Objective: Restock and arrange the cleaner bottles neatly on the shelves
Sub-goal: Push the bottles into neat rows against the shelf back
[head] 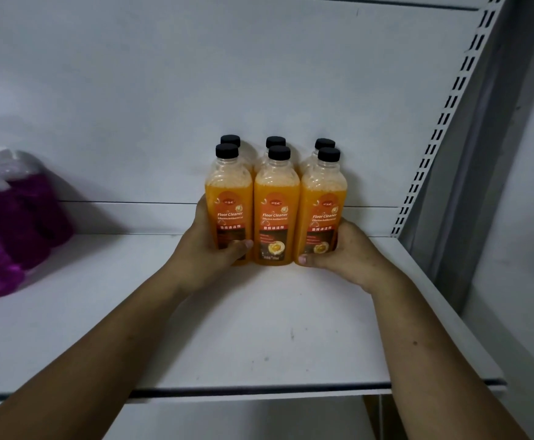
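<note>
Both hands squeeze the block of six clear plastic bottles of orange floor cleaner (276,204): left hand (214,246) and right hand (338,249) curl round its sides, near the white metal shelf's (259,328) back edge. An uneven push could tip one.

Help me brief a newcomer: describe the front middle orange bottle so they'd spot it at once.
On the white shelf, right of the purple bottles, six black-capped orange bottles stand in two rows of three. Take the front row's middle bottle. It alone there has no hand on it: the left hand and right hand grip its neighbours.
</note>
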Tool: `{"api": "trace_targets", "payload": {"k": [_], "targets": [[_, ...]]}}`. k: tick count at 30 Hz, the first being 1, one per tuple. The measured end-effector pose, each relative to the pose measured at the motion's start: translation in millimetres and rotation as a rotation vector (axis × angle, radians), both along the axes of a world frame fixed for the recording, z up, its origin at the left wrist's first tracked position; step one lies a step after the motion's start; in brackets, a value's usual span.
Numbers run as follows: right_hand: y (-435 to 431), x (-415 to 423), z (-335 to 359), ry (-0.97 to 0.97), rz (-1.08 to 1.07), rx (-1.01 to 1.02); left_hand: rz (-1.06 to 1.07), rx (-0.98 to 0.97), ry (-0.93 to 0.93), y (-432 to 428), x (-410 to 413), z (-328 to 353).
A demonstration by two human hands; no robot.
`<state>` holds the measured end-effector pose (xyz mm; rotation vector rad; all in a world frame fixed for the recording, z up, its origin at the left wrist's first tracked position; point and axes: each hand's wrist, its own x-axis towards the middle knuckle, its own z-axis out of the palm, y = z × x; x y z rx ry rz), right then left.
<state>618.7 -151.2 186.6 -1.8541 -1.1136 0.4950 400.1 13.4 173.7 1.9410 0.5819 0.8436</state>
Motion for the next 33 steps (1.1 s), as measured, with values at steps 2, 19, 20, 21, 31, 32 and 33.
{"api": "trace_targets", "payload": {"k": [2, 19, 20, 21, 31, 32, 33], "targets": [[0, -1, 0, 0.0, -0.004, 0.0, 0.0, -0.015, 0.0, -2, -1, 2], [8, -18, -9, -0.024, -0.186, 0.09, 0.117, 0.105, 0.023, -4, 6, -5], [7, -18, -9, -0.019, -0.181, 0.086, 0.094, 0.104, 0.03, -3, 4, -5], [7, -17, -9, -0.014, -0.173, 0.076, 0.073, 0.101, 0.039, -1, 1, -5], [7, -15, -12, -0.048, -0.157, 0.056, 0.056, 0.112, 0.055, 0, -2, -4], [7, -14, -12, -0.048, -0.16, 0.055, 0.061, 0.11, 0.057, 1, -1, -4], [7, -14, -12, -0.051, -0.163, 0.053, 0.065, 0.111, 0.059, 1, 0, -4]]}}
